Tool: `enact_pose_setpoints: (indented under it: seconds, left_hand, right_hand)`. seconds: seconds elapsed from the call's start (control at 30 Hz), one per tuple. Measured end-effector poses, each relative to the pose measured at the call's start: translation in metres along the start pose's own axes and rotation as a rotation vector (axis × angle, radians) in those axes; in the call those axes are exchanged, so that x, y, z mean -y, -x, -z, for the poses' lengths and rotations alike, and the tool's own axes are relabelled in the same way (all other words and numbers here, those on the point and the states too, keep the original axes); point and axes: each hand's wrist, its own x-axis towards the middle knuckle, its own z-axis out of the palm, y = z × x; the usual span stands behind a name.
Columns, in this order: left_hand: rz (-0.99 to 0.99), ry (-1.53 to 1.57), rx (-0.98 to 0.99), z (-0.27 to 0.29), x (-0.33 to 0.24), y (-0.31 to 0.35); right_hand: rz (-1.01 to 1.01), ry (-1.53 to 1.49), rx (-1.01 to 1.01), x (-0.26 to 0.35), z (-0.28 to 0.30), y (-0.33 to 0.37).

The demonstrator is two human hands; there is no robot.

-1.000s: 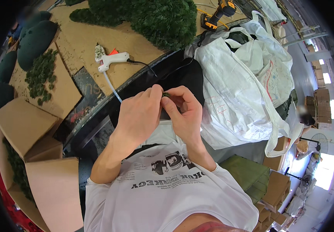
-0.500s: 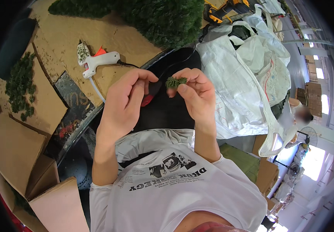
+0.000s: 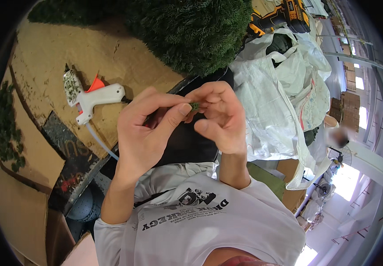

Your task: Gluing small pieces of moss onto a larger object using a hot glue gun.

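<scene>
In front of my lap, my left hand (image 3: pixel 145 128) pinches a small green artificial foliage sprig (image 3: pixel 195 106) between thumb and forefinger. My right hand (image 3: pixel 222 117) curves around the far side of the sprig. Its thumb stands apart from its fingers, and some fingertips lie close to or against the sprig; contact is hard to tell. Most of the sprig is hidden by the fingers. A reddish patch shows behind my left fingers, too covered to name. To the left, a white glue gun (image 3: pixel 96 97) with an orange trigger lies on the cardboard-covered table (image 3: pixel 129 57).
A large dark green foliage ball (image 3: pixel 196 35) sits at the back. Beside it are a yellow-and-black power drill (image 3: pixel 284 17) and white woven sacks (image 3: pixel 267 102). Loose green sprigs (image 3: pixel 5 124) lie far left, with cardboard boxes (image 3: pixel 18 208) below. A person (image 3: pixel 337 133) is in the right background.
The sprig has passed from my right fingers to my left pinch. My hands have come together, and my right thumb has parted from its fingers. The view has shifted slightly.
</scene>
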Motion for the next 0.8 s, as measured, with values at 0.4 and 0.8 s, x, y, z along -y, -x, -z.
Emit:
enact_pose_setpoints:
  seconds: [0.4, 0.8]
  left_hand:
    - [0.332, 0.764, -0.127, -0.014, 0.011, -0.005]
    - [-0.335, -0.443, -0.088, 0.039, -0.066, -0.084]
  right_hand:
    - [0.303, 0.388, -0.131, -0.021, -0.011, -0.011]
    - [0.431, 0.122, -0.398, 0.0, -0.028, -0.068]
